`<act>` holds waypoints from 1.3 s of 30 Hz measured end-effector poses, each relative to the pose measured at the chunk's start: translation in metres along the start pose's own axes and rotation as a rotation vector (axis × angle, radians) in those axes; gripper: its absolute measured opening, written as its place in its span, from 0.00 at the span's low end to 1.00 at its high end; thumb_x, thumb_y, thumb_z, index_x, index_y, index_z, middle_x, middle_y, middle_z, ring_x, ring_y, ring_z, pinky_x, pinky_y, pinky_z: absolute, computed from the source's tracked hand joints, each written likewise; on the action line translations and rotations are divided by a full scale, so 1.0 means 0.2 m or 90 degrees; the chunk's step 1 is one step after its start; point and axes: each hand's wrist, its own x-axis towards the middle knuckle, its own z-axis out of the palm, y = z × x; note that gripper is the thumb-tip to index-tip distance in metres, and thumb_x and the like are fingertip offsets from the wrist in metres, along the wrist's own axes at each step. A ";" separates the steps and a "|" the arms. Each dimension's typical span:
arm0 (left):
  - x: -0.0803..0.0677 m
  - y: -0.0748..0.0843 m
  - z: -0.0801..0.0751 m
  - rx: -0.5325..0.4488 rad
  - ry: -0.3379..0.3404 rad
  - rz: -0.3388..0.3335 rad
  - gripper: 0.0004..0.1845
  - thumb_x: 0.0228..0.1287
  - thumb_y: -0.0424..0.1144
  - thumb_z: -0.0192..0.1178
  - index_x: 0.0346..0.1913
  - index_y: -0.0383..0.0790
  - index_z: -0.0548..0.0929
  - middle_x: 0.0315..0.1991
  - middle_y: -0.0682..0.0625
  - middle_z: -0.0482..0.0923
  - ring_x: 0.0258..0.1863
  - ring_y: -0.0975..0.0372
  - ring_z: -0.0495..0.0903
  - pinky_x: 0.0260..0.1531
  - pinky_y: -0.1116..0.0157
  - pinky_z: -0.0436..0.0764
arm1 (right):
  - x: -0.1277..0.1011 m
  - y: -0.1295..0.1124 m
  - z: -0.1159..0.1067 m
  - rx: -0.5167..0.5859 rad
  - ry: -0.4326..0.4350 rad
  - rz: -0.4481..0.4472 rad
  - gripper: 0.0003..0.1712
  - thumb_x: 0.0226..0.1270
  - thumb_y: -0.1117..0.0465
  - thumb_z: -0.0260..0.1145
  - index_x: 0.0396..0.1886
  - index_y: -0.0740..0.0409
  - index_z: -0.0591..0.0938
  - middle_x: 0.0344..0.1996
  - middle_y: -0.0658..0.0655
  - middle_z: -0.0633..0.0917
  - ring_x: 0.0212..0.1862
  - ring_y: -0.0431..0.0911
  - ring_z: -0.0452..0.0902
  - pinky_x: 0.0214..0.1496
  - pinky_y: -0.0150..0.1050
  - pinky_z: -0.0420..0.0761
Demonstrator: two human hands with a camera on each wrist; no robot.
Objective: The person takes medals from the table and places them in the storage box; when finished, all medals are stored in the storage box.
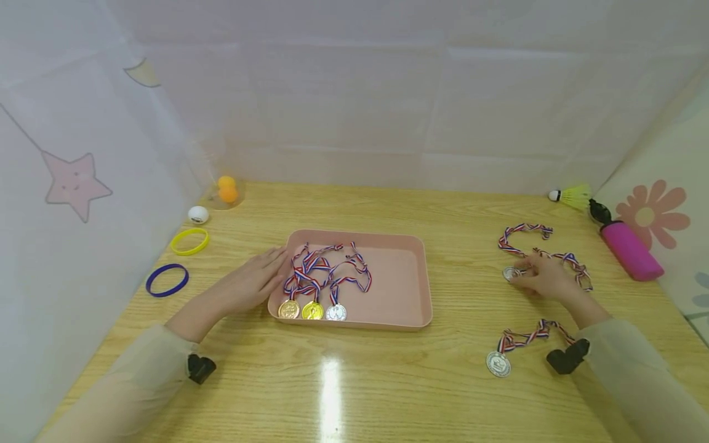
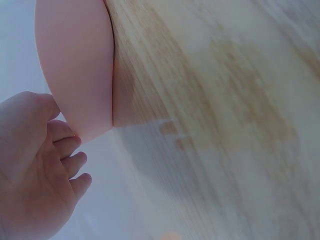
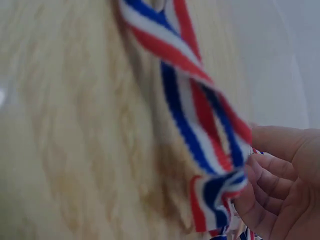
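My left hand (image 1: 252, 283) rests flat, fingers straight, against the pink tray's (image 1: 407, 289) left edge. My right hand (image 1: 545, 278) pinches a silver medal (image 1: 509, 273) on the counter (image 1: 388, 381), right of tray.

Left hand (image 1: 252, 282) flat, right hand (image 1: 545, 278) pinching.
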 end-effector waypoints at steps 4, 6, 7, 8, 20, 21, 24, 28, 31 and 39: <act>0.00 0.00 0.00 0.005 0.003 0.005 0.28 0.72 0.39 0.43 0.68 0.28 0.55 0.68 0.34 0.51 0.66 0.42 0.50 0.63 0.46 0.51 | 0.00 0.00 0.01 0.010 -0.007 0.013 0.27 0.61 0.59 0.66 0.52 0.73 0.71 0.24 0.55 0.79 0.24 0.46 0.77 0.24 0.38 0.79; 0.00 0.00 0.00 0.006 0.002 0.006 0.27 0.72 0.39 0.43 0.68 0.28 0.55 0.68 0.35 0.51 0.66 0.42 0.50 0.63 0.46 0.51 | 0.00 0.00 0.01 0.007 -0.006 0.012 0.25 0.61 0.59 0.66 0.51 0.71 0.71 0.24 0.55 0.80 0.23 0.46 0.76 0.23 0.39 0.78; 0.00 0.00 0.00 0.007 0.003 0.006 0.27 0.72 0.39 0.43 0.68 0.28 0.55 0.68 0.35 0.51 0.66 0.42 0.50 0.63 0.46 0.51 | 0.00 -0.01 0.01 0.008 -0.007 0.013 0.24 0.61 0.59 0.66 0.50 0.70 0.71 0.24 0.55 0.79 0.23 0.46 0.76 0.23 0.39 0.78; 0.00 0.00 0.00 0.007 0.003 0.006 0.27 0.72 0.39 0.43 0.68 0.28 0.55 0.68 0.35 0.51 0.66 0.42 0.50 0.63 0.46 0.52 | 0.00 -0.01 0.01 0.007 -0.005 0.014 0.24 0.60 0.59 0.66 0.50 0.68 0.71 0.24 0.55 0.79 0.23 0.46 0.76 0.23 0.39 0.77; 0.00 0.01 -0.01 0.000 0.005 0.009 0.27 0.72 0.38 0.44 0.68 0.27 0.55 0.68 0.34 0.52 0.66 0.41 0.51 0.63 0.45 0.51 | -0.03 -0.03 -0.01 0.099 0.009 0.031 0.19 0.65 0.55 0.62 0.45 0.67 0.74 0.54 0.73 0.70 0.37 0.47 0.75 0.30 0.38 0.79; 0.00 0.01 -0.01 0.000 0.005 0.010 0.27 0.72 0.38 0.44 0.68 0.26 0.55 0.68 0.33 0.52 0.66 0.41 0.50 0.63 0.45 0.51 | -0.04 -0.02 -0.01 0.126 0.004 0.033 0.19 0.66 0.55 0.61 0.46 0.68 0.74 0.59 0.74 0.65 0.38 0.46 0.75 0.33 0.38 0.80; 0.00 0.01 -0.01 -0.004 0.003 0.008 0.27 0.72 0.38 0.43 0.68 0.27 0.55 0.68 0.33 0.52 0.66 0.41 0.50 0.63 0.45 0.51 | -0.04 -0.01 -0.02 0.243 -0.016 0.045 0.17 0.68 0.58 0.59 0.47 0.68 0.72 0.62 0.76 0.57 0.38 0.41 0.78 0.40 0.38 0.81; 0.00 0.01 -0.01 -0.006 0.002 0.007 0.27 0.72 0.38 0.43 0.68 0.26 0.55 0.67 0.33 0.52 0.66 0.41 0.50 0.63 0.46 0.51 | -0.04 0.03 -0.05 0.474 -0.061 0.040 0.07 0.70 0.63 0.55 0.45 0.60 0.73 0.65 0.74 0.48 0.41 0.40 0.79 0.47 0.38 0.79; 0.00 0.01 -0.01 -0.004 0.003 0.008 0.27 0.72 0.38 0.43 0.68 0.26 0.56 0.67 0.33 0.52 0.66 0.41 0.50 0.63 0.46 0.51 | -0.04 0.05 -0.06 0.635 -0.102 0.026 0.06 0.71 0.68 0.51 0.42 0.56 0.73 0.59 0.68 0.60 0.42 0.44 0.79 0.49 0.39 0.78; 0.00 0.01 -0.01 -0.005 0.000 0.007 0.27 0.72 0.38 0.43 0.68 0.26 0.56 0.67 0.33 0.52 0.66 0.41 0.50 0.63 0.46 0.51 | -0.03 0.06 -0.07 0.724 -0.107 0.007 0.14 0.72 0.67 0.49 0.40 0.50 0.81 0.35 0.51 0.79 0.38 0.42 0.78 0.42 0.35 0.80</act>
